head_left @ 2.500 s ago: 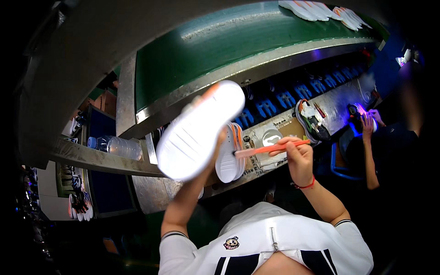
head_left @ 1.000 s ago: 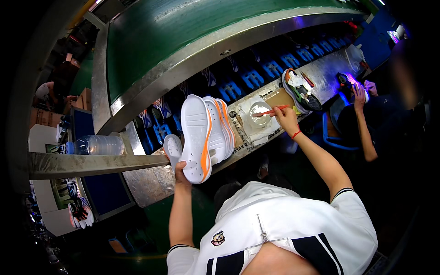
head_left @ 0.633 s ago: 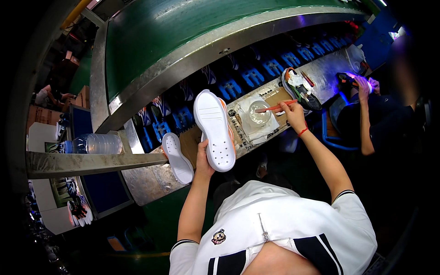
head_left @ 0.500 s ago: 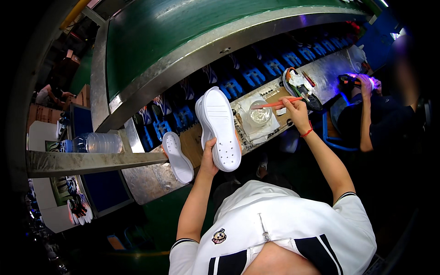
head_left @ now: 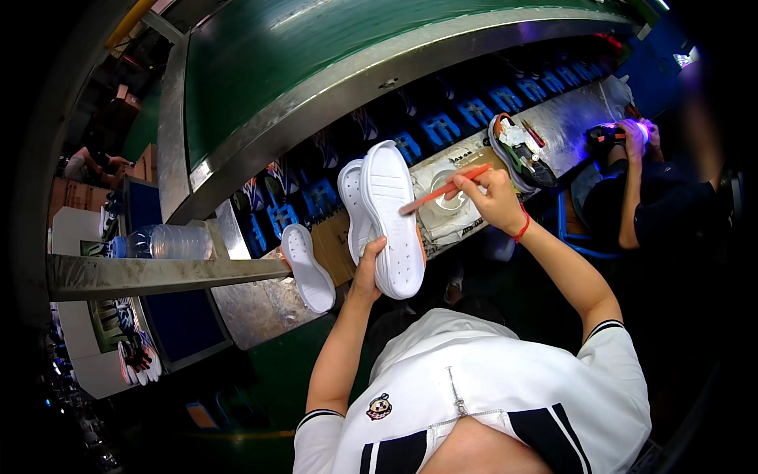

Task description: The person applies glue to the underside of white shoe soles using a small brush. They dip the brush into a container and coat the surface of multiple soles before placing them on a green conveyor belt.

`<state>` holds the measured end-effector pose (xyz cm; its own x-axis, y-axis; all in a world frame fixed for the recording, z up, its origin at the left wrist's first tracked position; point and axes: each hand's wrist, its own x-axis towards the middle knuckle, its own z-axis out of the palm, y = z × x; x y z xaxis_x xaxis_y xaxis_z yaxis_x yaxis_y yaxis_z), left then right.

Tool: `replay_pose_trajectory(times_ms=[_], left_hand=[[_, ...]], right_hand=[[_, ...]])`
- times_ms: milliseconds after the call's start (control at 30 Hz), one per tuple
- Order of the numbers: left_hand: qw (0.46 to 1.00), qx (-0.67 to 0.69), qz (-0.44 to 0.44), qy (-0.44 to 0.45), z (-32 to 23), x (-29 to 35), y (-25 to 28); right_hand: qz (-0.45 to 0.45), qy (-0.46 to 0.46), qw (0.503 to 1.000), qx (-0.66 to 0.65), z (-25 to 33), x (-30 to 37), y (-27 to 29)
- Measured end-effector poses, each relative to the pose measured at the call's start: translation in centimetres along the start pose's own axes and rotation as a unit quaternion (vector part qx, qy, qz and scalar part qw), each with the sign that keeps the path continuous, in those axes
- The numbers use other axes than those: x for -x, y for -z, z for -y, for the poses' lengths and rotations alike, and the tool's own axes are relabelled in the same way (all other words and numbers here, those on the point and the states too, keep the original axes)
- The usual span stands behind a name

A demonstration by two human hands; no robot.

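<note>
Metal bench point(head_left: 257, 306) beneath a green belt point(head_left: 332, 71): white sole point(head_left: 392, 217) held up to an orange brush point(head_left: 442, 191)

Brushing of the held sole appears to be under way, perhaps near its start; no coat can be told from bare white, so what is covered and what is left is unclear. One lone sole point(head_left: 308, 272) lies toward the bench's left end, and another sole point(head_left: 353, 201) shows partly behind the held one; whether either has been brushed cannot be told.

The held sole is over the bench's near edge, between the lone sole and the bowl point(head_left: 450, 207). Its long axis runs across the bench, grooved end pointing to the far edge, holed end toward the wearer. The left hand point(head_left: 368, 272) clasps its left side, thumb on top, fingers hidden. The right hand point(head_left: 493, 197) pinches the brush handle; whether the tip touches cannot be told.
</note>
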<state>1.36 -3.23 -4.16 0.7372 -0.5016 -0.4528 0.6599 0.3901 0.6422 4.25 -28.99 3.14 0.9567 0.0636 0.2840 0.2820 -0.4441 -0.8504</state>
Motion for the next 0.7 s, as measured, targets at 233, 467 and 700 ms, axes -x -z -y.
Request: replay_pose_trajectory(times_ms=[233,467,700], left_hand=[[0.954,0.151,0.213,0.145,-2.1,2.8,-0.6],[0.949,0.173,0.204,0.166,-2.5,2.4,1.1],[0.941,0.239,0.201,0.127,-1.4,2.1,0.8]], right_hand=[[-0.05,0.057,0.994,0.078,-0.1,-4.9,2.1],[0.177,0.242,0.954,-0.01,3.2,-6.4,-2.2],[0.141,-0.008,0.981,-0.131,1.1,-1.5,-3.0]])
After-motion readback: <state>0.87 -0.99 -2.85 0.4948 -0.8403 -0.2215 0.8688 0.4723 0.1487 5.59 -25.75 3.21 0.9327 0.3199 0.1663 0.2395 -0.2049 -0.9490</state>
